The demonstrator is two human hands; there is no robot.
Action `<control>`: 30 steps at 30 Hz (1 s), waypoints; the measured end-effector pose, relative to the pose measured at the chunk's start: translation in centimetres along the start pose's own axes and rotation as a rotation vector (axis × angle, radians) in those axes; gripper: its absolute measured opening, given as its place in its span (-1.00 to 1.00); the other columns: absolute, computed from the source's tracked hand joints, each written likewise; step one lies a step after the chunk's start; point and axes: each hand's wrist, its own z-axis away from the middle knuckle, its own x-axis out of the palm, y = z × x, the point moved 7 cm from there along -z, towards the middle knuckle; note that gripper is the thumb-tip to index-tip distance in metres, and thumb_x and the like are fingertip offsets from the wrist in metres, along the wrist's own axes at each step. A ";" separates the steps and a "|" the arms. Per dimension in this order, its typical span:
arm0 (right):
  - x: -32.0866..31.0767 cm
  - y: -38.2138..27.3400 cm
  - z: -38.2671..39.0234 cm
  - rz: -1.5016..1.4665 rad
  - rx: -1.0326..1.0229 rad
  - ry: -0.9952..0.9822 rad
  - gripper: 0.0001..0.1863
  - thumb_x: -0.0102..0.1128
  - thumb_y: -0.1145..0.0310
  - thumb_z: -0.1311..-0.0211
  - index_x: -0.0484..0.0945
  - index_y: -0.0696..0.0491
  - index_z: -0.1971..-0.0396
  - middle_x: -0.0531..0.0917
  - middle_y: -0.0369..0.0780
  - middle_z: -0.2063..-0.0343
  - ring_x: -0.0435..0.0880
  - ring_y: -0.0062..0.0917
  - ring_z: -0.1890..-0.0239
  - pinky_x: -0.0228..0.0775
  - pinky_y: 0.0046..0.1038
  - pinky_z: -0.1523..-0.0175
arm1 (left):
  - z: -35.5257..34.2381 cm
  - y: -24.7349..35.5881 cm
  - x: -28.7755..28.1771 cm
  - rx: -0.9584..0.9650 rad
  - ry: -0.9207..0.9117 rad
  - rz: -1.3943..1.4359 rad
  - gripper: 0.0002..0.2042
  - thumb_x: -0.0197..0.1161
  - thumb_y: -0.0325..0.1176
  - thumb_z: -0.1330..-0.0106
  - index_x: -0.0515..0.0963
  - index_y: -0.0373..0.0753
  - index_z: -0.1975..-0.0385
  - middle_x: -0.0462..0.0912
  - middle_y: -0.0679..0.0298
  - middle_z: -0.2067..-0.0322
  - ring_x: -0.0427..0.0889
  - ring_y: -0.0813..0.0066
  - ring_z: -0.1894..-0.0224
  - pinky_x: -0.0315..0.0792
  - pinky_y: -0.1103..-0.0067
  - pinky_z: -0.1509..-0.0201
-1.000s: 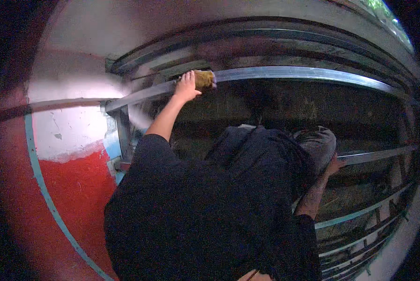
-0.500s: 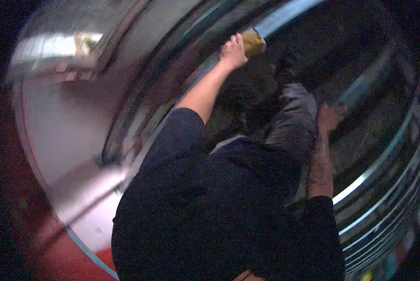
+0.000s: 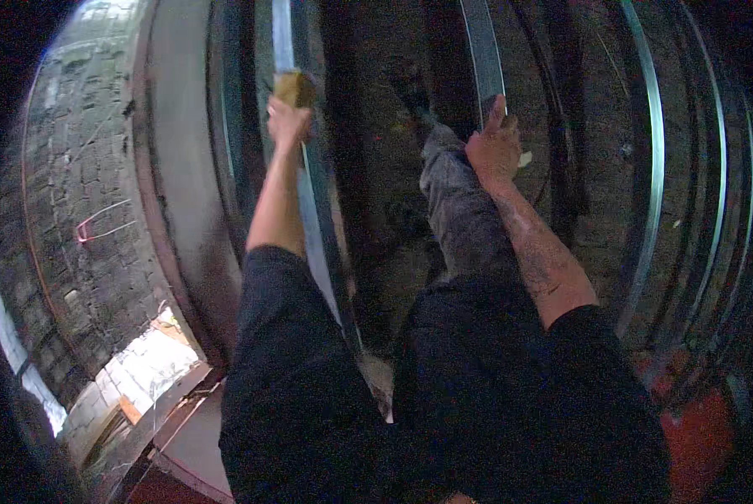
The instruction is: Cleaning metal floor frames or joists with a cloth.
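Observation:
My left hand [image 3: 289,124] is closed around a small yellow-brown pad [image 3: 295,88], which may be a sponge or cloth. The pad lies against a long, pale metal bar [image 3: 283,34] that runs from the top edge down past my left forearm. Over to the right, my right hand [image 3: 495,154] is at a second grey metal bar [image 3: 482,50]. One finger stretches up along that bar while the others look curled at its edge. The bar's lower part is hidden behind my hand.
More shiny metal bars [image 3: 655,143] stand in rows at the right. My leg [image 3: 456,197] is between the two bars. At the left are a wide grey beam [image 3: 183,126] and a dark block-paved floor [image 3: 74,176]. A red object [image 3: 700,437] shows at lower right.
The view has swung round, so the slanted bars now run nearly upright. My left hand still holds the pad at the bar. My right hand, blurred before, is now at the second bar.

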 end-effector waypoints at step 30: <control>4.6 3.8 -0.2 0.119 -0.634 0.271 -0.05 0.15 0.14 -0.10 -0.17 0.17 -0.38 0.52 0.25 0.20 0.58 0.13 0.34 0.46 -0.05 0.05 | 33.7 -13.7 1.5 -0.317 -0.079 0.043 -0.35 0.14 -0.39 0.01 0.20 -0.27 -0.20 0.47 -0.11 -0.03 0.50 -0.19 0.01 0.38 0.14 -0.08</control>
